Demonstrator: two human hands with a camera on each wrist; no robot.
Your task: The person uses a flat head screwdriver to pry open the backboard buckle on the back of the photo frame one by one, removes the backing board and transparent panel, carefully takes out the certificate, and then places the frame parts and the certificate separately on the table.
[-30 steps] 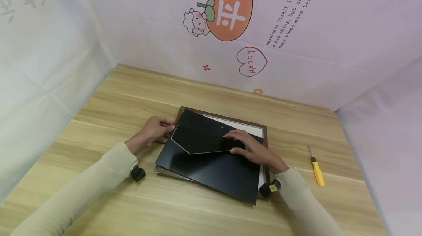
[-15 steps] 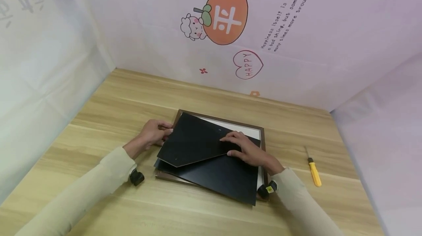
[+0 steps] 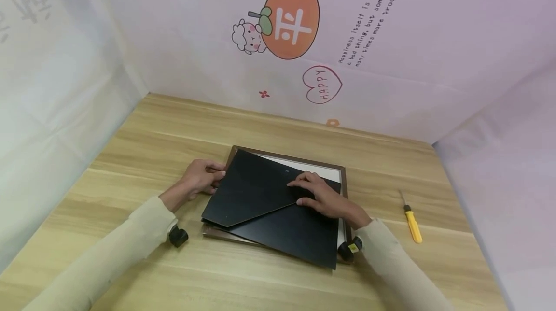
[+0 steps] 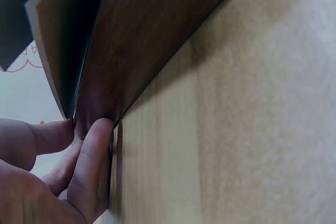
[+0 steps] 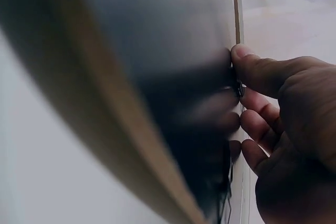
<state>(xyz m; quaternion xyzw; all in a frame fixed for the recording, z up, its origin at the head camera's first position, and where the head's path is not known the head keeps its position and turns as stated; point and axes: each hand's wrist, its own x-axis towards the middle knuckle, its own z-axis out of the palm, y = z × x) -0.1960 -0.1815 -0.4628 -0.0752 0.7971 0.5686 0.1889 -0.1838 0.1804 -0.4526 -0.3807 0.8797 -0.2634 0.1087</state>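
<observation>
A brown wooden picture frame (image 3: 319,163) lies on the table, with a white surface inside its rim. Across it, slightly askew, sits a black backing board (image 3: 299,238). A second black panel (image 3: 252,190), with a slanted lower edge, overlies the board's left part. My left hand (image 3: 201,177) grips the frame's left side; its thumb (image 4: 55,136) reaches the board's edge while the fingers press the frame's outer side. My right hand (image 3: 323,195) rests fingertips on the glossy black surface, thumb (image 5: 252,66) at a thin panel edge.
A yellow-handled screwdriver (image 3: 413,225) lies on the wooden table (image 3: 173,127), right of the frame. White printed cloth (image 3: 369,98) stands along the table's back and sides. A small black camera is strapped to each wrist.
The upper black panel has swung down and leftward over the backing board, covering more of its left part. Both hands keep nearly the same places; the head view has shifted slightly.
</observation>
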